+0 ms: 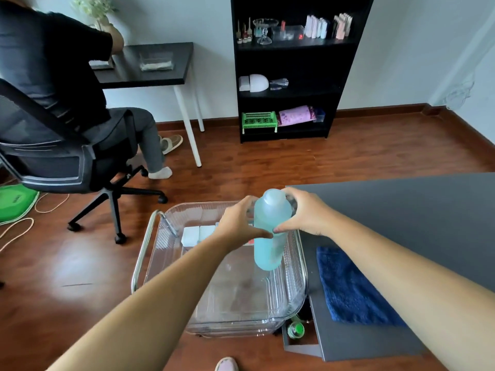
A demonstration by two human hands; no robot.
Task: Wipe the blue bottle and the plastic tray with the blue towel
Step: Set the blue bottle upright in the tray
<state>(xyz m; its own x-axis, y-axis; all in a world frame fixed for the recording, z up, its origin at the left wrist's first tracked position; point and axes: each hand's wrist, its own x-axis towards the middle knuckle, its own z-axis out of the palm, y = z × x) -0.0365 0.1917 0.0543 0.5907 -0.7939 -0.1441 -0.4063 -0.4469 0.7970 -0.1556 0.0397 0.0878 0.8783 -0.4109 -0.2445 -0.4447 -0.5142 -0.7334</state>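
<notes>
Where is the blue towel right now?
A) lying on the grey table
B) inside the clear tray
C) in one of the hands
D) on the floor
A: the blue towel lies flat on the grey table, while the left hand and right hand both hold the blue bottle.

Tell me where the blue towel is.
In the head view, the blue towel lies flat on the grey table, right of the plastic tray.
</notes>
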